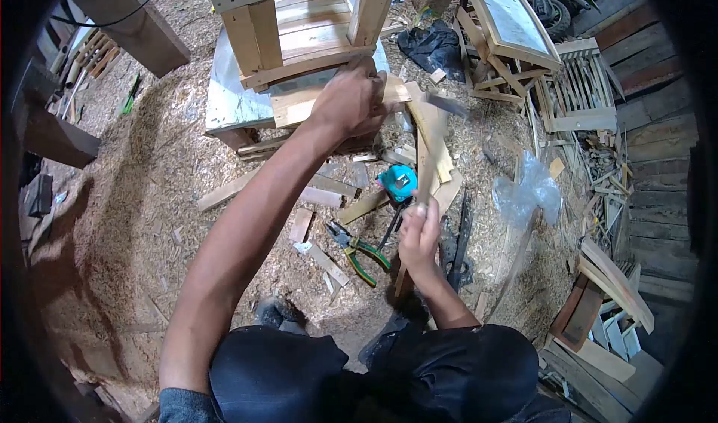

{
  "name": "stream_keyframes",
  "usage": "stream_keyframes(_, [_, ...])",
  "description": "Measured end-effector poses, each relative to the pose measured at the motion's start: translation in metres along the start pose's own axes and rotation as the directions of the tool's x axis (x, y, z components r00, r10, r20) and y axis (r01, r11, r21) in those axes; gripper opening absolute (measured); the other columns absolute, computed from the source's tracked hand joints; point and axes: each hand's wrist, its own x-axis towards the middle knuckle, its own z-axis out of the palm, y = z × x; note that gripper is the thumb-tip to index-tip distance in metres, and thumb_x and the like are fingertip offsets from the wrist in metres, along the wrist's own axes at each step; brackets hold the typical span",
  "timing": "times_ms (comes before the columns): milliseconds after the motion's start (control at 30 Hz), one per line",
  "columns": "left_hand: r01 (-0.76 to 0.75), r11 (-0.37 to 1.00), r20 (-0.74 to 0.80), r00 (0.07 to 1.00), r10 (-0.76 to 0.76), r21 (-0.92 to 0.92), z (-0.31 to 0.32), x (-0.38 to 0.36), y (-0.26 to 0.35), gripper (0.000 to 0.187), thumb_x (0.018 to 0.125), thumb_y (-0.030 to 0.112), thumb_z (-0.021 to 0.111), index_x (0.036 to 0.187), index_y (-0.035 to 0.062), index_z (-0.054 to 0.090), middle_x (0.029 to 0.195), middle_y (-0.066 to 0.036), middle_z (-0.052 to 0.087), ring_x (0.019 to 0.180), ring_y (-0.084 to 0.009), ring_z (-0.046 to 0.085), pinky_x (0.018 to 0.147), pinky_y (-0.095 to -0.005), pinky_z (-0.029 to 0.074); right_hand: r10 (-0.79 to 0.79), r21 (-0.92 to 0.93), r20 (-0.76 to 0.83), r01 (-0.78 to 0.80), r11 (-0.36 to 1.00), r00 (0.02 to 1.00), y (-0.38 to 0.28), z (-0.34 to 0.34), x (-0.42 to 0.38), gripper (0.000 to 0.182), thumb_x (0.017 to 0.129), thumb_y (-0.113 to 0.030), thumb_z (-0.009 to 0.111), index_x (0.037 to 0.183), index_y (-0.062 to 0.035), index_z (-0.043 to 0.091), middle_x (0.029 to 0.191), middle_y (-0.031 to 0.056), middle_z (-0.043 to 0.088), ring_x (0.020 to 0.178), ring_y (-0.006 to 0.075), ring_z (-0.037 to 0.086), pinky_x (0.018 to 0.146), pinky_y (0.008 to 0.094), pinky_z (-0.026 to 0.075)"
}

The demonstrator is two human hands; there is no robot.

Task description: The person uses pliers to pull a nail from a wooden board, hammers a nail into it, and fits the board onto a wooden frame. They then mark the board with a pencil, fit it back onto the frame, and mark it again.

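Note:
My right hand [420, 234] is wrapped around the wooden handle of a hammer [429, 170], whose dark head is smeared by motion near the end of a light wooden slat [395, 90]. My left hand [350, 100] is closed on that slat, at the lower edge of a wooden frame [263, 34] with a curved rail. Some of its fingers are hidden. The frame rests on a white-topped stand [233, 97]. On the floor below lie a turquoise tape measure [398, 182] and pliers [360, 253] with green-and-yellow handles, their jaws toward the stand.
Wood shavings and several offcuts [321, 197] cover the floor. A clear plastic bag [528, 192] lies to the right, and a dark cloth [432, 47] behind. A slatted wooden piece [580, 90] and stacked boards [617, 284] line the right side. A wooden post [134, 23] stands at left.

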Motion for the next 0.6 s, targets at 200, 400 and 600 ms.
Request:
stream_keyframes(200, [0.036, 0.999, 0.063, 0.997, -0.037, 0.026, -0.007, -0.003, 0.005, 0.043, 0.088, 0.035, 0.066, 0.109, -0.0025, 0.059, 0.093, -0.026, 0.061, 0.089, -0.0431, 0.059, 0.079, -0.0498, 0.048, 0.062, 0.222, -0.044, -0.050, 0.974, 0.997, -0.002, -0.011, 0.000, 0.035, 0.103, -0.024, 0.039, 0.123, 0.0022, 0.051, 0.068, 0.0035, 0.053, 0.057, 0.0114, 0.050, 0.051, 0.0303, 0.040])
stream_keyframes(400, [0.038, 0.999, 0.011, 0.999, -0.038, -0.003, 0.000, -0.001, -0.002, 0.040, 0.085, 0.030, 0.067, 0.108, -0.0021, 0.061, 0.091, -0.025, 0.061, 0.089, -0.0431, 0.059, 0.080, -0.0500, 0.048, 0.032, 0.018, 0.030, -0.033, 0.999, 0.999, -0.013, -0.016, 0.000, 0.033, 0.105, -0.026, 0.039, 0.124, -0.0010, 0.048, 0.072, -0.0018, 0.047, 0.056, 0.0055, 0.041, 0.050, 0.0230, 0.035])
stream_keyframes(600, [0.019, 1.000, 0.016, 1.000, -0.020, 0.016, -0.001, -0.001, 0.002, 0.043, 0.085, 0.030, 0.068, 0.114, -0.0011, 0.062, 0.092, -0.024, 0.061, 0.088, -0.0421, 0.060, 0.079, -0.0491, 0.048, -0.018, -0.138, -0.007, 0.017, 0.990, 1.000, -0.012, -0.021, 0.004, 0.035, 0.103, -0.024, 0.041, 0.123, 0.0033, 0.051, 0.067, 0.0033, 0.052, 0.056, 0.0097, 0.049, 0.052, 0.0282, 0.040])
